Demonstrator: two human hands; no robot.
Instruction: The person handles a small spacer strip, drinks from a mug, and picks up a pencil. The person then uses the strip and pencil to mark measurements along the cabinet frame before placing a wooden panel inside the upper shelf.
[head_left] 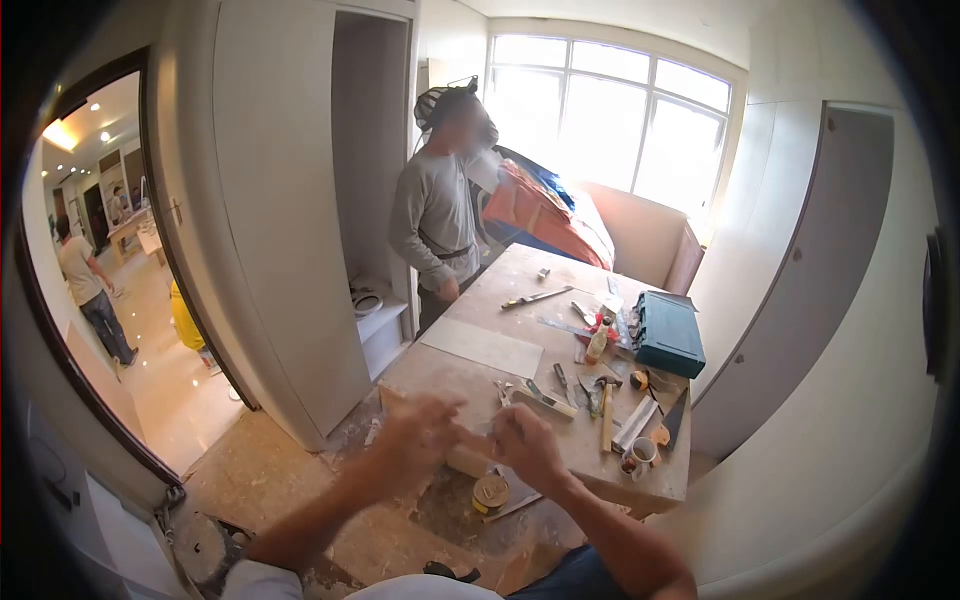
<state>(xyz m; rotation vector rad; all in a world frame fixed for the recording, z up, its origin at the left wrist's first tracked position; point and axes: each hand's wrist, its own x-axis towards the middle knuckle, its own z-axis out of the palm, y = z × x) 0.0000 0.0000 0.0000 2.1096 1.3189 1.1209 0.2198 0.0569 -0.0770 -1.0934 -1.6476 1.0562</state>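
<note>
My left hand is raised in front of the near edge of the worktable, its fingers bent and smeared by motion. Close beside it is my right hand, with fingers curled inward; anything between them is too small or blurred to make out. Just beyond the hands lie a hand plane or similar wooden-bodied tool and small metal pieces. A flat pale board rests on the table past my left hand. Below my hands stands a round yellowish tin.
On the table's right are a hammer, tape measure, mug, glass bottle and teal case. A person in grey stands at the far left side. Cabinet doors flank the left; a doorway shows other people.
</note>
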